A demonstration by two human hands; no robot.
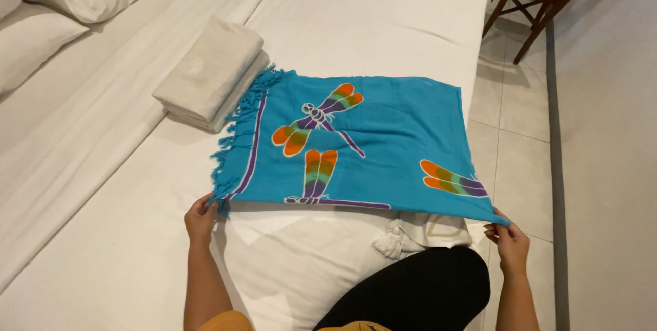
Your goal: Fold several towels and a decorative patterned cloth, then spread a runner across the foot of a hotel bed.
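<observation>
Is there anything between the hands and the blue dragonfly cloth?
No. The left hand pinches the near fringed corner of the blue cloth and the right hand pinches the other near corner. Nothing lies between. The folded white towels sit at its far fringed edge.

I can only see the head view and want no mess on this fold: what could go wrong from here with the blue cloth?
1. The turquoise dragonfly cloth overhangs the bed edge on the right; if the right hand loosens its pinch, that corner may slide toward the tiled floor.
2. Its fringe touches the folded beige towels; pulling might drag or skew them.
3. The left hand grips only a corner, so the fold could go uneven.
</observation>
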